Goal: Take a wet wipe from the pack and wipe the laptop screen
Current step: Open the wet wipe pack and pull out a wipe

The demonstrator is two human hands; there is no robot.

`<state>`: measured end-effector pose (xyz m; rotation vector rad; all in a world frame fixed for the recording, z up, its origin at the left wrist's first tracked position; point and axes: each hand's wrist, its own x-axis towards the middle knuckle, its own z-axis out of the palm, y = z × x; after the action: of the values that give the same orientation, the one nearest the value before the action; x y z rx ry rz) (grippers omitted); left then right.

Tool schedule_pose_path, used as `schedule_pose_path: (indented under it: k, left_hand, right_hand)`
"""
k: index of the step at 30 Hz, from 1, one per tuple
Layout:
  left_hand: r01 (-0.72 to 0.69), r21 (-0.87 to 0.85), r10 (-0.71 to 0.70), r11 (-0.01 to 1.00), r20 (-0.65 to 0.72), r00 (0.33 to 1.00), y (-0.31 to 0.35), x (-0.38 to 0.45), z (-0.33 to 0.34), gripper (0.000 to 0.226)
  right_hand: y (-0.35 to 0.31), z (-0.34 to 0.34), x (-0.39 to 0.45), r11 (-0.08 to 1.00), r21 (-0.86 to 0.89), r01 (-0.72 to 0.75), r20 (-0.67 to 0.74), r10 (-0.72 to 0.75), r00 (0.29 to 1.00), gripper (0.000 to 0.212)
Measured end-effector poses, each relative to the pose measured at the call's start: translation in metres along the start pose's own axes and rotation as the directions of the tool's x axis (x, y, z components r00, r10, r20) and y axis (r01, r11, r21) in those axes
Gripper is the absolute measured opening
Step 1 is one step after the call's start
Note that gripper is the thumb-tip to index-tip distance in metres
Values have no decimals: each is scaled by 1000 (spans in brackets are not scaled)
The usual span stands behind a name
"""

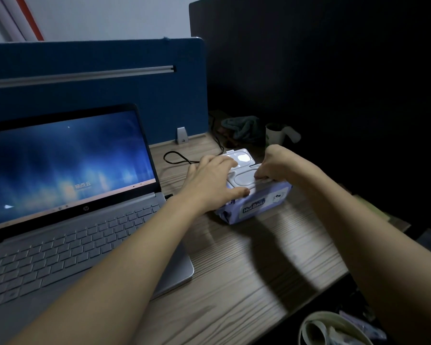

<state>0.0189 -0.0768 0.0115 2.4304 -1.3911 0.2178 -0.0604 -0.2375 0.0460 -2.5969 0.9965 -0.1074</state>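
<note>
Both forearms reach out over the desk [246, 265]; the wipe pack [256, 202] sits at about 1 o'clock from the laptop [67, 195], long axis running left-right; left hand [209, 183] presses flat on it, right hand [271, 168] pinches at the opening, lid [241, 158] flipped up behind; can't see a wipe yet; right hand's nearer for the pull, I'd guess.

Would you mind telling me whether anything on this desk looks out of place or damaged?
Nothing stands out. The wipe pack sits flat on the desk with its lid flipped open, both hands on it, and the laptop stands open and lit.
</note>
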Motion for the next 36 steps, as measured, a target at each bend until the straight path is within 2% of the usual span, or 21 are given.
schedule_pose_path:
  k: [5, 9, 17, 22, 25, 27, 32, 36]
  left_hand:
    - [14, -8, -14, 1000, 6, 1000, -3, 0, 3, 83]
    - [32, -10, -32, 999, -6, 999, -5, -1, 6, 85]
    - [77, -63, -77, 995, 6, 997, -3, -4, 10, 82]
    - [82, -68, -80, 994, 27, 996, -3, -6, 9, 74]
    - [88, -64, -86, 994, 36, 996, -2, -7, 8, 70]
    - [92, -58, -89, 994, 42, 995, -1, -7, 7, 67]
    - [98, -66, -94, 993, 62, 994, 0, -7, 7, 65]
    - [105, -80, -99, 991, 75, 992, -1, -8, 8, 73]
  right_hand:
    - [-1, 5, 3, 992, -98, 76, -5, -77, 997, 20]
    - [3, 11, 3, 976, -152, 159, -28, -165, 986, 25]
    - [8, 10, 3, 974, -135, 182, -32, -188, 982, 28]
    - [2, 6, 7, 935, -320, 156, 48, -148, 988, 38]
    - [-1, 9, 9, 896, -400, 193, 53, -188, 981, 40]
    - [-2, 12, 9, 883, -415, 221, 53, -219, 974, 34]
    - [-2, 7, 9, 814, -476, 333, 174, -284, 943, 23]
    - [4, 0, 4, 808, -402, 430, 194, -384, 903, 23]
